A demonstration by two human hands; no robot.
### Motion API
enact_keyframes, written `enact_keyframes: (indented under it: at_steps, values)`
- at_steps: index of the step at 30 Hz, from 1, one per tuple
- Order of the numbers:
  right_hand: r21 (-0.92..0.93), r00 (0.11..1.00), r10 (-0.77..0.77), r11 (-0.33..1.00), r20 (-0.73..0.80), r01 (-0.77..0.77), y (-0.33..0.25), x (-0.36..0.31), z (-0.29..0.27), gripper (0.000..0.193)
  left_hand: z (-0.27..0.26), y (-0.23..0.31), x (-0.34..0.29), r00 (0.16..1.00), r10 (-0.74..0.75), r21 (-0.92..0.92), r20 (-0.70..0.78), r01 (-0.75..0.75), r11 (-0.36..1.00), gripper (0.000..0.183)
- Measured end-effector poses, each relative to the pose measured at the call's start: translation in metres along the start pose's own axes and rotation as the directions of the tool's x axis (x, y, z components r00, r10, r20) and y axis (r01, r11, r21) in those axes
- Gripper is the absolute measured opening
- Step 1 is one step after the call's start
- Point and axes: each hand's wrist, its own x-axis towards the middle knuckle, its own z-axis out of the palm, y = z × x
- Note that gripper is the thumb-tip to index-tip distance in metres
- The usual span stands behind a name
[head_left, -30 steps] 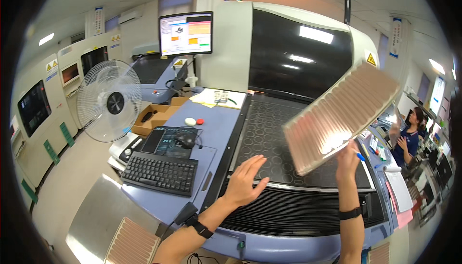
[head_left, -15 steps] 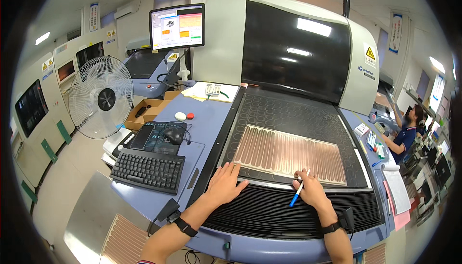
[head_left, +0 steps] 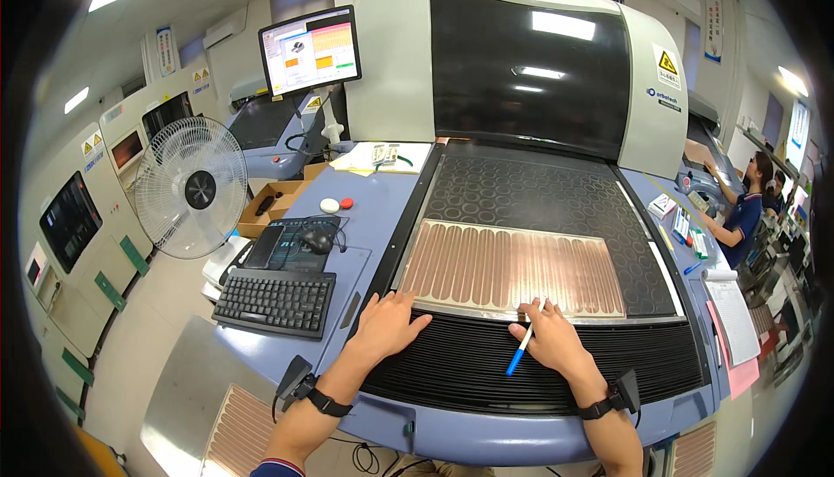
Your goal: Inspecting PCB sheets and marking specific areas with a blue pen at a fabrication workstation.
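A flat copper-coloured panel (head_left: 499,270) with rows of long looped tracks lies on the machine's dark patterned bed (head_left: 512,183). At its near left corner rests my left hand (head_left: 388,327), fingers stretched forward and thumb apart, with nothing held. My right hand (head_left: 556,338) is at the panel's near edge, right of the middle, fingertips on or close to that edge. A white marker pen with a blue end (head_left: 519,357) is tucked between its fingers, the blue end pointing down toward me. Black ribbed bellows (head_left: 521,373) lie under both hands.
To the left are a keyboard (head_left: 274,303), a mouse (head_left: 315,238), a fan (head_left: 191,188) and a monitor (head_left: 310,51). More looped panel (head_left: 239,433) shows at lower left. A notepad (head_left: 731,316) and pink sheet (head_left: 738,373) lie right; a co-worker (head_left: 745,216) stands beyond.
The panel has shifted left on the bed and turned slightly, its near edge now along the metal strip. My left hand has moved left to its corner. The right hand still holds the marker pen.
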Motion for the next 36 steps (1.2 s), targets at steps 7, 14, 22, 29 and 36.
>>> enact_keyframes:
  at_steps: [7, 14, 22, 29, 36]
  values:
    - [-0.023, 0.99, -0.079, 0.997, -0.115, 0.077, 0.006, -0.003, 0.0, 0.047, -0.048, -0.034, -0.067, 0.955, -0.166, -0.153, -0.245, 0.131, 0.979, 0.059]
    - [-0.008, 0.991, -0.068, 0.998, -0.111, 0.067, 0.007, 0.002, 0.002, 0.045, -0.056, -0.158, -0.13, 0.787, -0.407, 0.09, -0.463, 0.499, 0.862, 0.055]
    - [-0.029, 0.996, -0.027, 0.999, -0.09, 0.024, 0.01, -0.005, 0.004, 0.041, -0.059, -0.15, -0.122, 0.782, -0.445, 0.047, -0.436, 0.514, 0.856, 0.043]
    - [0.052, 0.998, 0.058, 0.997, -0.019, -0.057, 0.001, 0.0, -0.01, 0.038, -0.037, -0.051, -0.063, 0.869, -0.029, -0.105, -0.494, -0.027, 0.994, 0.034]
    - [0.275, 0.99, 0.045, 0.961, -0.134, -0.006, -0.018, 0.007, -0.019, 0.041, 0.004, 0.045, 0.001, 0.807, 0.498, -0.292, -0.317, -0.582, 0.759, 0.025]
